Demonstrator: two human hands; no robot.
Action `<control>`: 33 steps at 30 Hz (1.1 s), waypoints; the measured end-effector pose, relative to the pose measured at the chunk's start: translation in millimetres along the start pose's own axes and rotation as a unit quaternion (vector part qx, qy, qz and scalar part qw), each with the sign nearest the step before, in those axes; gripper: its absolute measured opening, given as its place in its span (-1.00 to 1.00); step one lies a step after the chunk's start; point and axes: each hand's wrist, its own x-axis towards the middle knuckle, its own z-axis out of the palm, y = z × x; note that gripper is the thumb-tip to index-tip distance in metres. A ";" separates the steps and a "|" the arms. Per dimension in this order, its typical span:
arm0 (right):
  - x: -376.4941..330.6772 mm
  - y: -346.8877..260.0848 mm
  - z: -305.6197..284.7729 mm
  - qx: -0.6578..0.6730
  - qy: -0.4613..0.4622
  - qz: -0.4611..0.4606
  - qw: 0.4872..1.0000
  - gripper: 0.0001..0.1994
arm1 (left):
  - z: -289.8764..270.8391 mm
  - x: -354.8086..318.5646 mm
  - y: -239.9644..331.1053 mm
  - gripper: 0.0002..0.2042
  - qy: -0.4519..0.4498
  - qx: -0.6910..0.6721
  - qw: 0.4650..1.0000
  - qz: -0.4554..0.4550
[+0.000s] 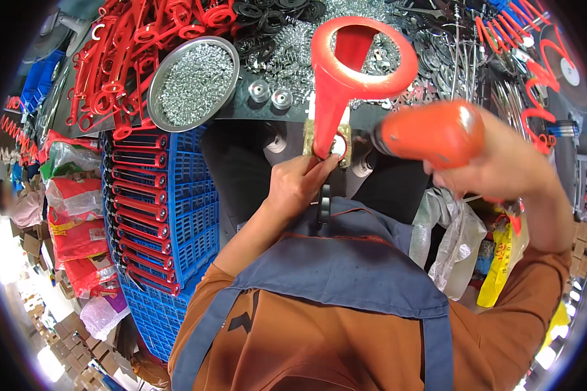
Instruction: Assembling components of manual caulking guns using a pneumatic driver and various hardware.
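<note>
A red ring-headed handle part [329,117] points away from me over the near edge of the bench, its big ring at the far end. My left hand [297,182] is closed on its lower end, with fingers at a small silvery disc [338,147]. Below those fingers sticks out a short black piece [324,205]. A worn block [346,133] lies beneath the red part. In my right hand [502,159], fingers wrapped round, is a red power screwdriver [437,133]; it points left toward the disc, apart from it. Motion blurs this hand slightly.
On the bench are a metal bowl [195,81] of small metal pieces, piled red frames [120,58], two silvery round caps [270,94], and heaped springs and black parts [287,39]. A blue crate [192,195] holds stacked red parts at left. Red coiled hoses [538,81] hang at right.
</note>
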 end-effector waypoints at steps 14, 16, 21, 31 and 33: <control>29.9 120.6 70.8 0.317 0.016 -0.088 0.944 -0.52 | -16.7 12.6 25.0 -0.52 0.047 -0.146 0.954 -0.256; 31.0 116.6 65.3 0.311 0.012 -0.075 0.947 -0.53 | -6.8 30.3 18.2 -0.49 0.106 -0.148 0.966 -0.185; 33.5 115.3 51.8 0.253 -0.005 -0.053 0.966 -0.60 | 10.3 45.5 6.7 -0.24 0.106 -0.116 0.971 -0.179; 49.5 127.5 75.5 0.134 0.044 -0.215 0.966 -0.67 | 26.7 45.0 -27.8 -0.30 0.080 -0.221 0.966 -0.108; 49.4 129.1 78.7 0.149 0.033 -0.219 0.964 -0.62 | 25.2 54.2 -35.5 -0.15 0.045 -0.194 0.979 -0.042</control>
